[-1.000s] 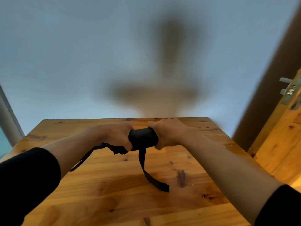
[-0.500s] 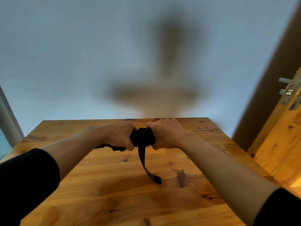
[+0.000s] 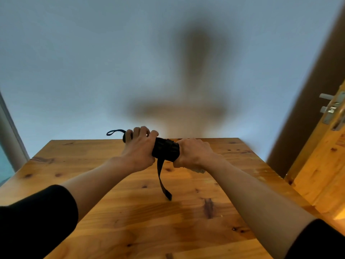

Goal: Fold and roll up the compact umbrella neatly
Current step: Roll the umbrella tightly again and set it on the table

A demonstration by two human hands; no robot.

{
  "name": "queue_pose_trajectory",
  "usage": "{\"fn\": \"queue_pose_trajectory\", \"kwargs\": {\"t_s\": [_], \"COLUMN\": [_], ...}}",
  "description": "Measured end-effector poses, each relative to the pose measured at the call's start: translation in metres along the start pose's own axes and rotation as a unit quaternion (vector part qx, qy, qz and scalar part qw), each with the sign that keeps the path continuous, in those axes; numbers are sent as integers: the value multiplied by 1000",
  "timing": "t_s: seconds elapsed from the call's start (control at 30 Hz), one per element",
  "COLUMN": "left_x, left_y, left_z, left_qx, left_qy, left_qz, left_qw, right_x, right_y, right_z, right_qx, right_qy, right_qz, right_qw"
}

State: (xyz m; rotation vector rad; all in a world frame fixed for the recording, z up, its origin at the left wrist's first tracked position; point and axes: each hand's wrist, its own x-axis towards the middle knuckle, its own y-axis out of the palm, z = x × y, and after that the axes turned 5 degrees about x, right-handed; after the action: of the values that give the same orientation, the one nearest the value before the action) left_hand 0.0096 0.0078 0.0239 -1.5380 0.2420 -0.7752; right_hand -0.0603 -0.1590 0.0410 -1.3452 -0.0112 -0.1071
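Note:
A black compact umbrella, rolled tight, is held level above the far part of the wooden table. My left hand grips its left end, fingers curled over the top. My right hand grips its right end. A black closing strap hangs loose from the middle, its tip near the tabletop. The thin wrist loop sticks out to the left past my left hand. The handle and tip are hidden under my hands.
A pale wall with a blurred shadow stands behind the table. A wooden door with a metal handle is open at the right, close to the table's right edge.
My left hand has turned over the top of the umbrella, and the wrist loop has swung from under my forearm up to the left. Both hands have lifted a little; the strap hangs straighter.

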Motion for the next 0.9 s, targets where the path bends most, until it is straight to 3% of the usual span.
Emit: {"fn": "queue_pose_trajectory", "kwargs": {"t_s": [0.17, 0.3, 0.4, 0.53, 0.67, 0.9], "left_x": [-5, -3, -1, 10, 14, 20], "left_y": [-15, -24, -22, -18, -14, -12], "left_z": [-16, -36, -46, -46, -44, -48], "left_qx": [-210, -472, -487, -548, -608, -782], "left_qy": [-28, -119, -205, -254, -245, -231], "left_qz": [-140, 20, 98, 84, 90, 36], "left_qw": [967, 873, 843, 793, 750, 578], "right_x": [1, 1, 1, 1, 0, -4], "right_y": [1, 5, 6, 5, -1, -4], "right_z": [0, 8, 15, 25, 31, 44], "right_qx": [-23, -33, -39, -45, -27, 49], "right_qy": [49, 71, 79, 66, 68, 84], "right_qz": [-71, -115, -160, -203, -223, -232], "right_qw": [996, 990, 983, 976, 972, 968]}}
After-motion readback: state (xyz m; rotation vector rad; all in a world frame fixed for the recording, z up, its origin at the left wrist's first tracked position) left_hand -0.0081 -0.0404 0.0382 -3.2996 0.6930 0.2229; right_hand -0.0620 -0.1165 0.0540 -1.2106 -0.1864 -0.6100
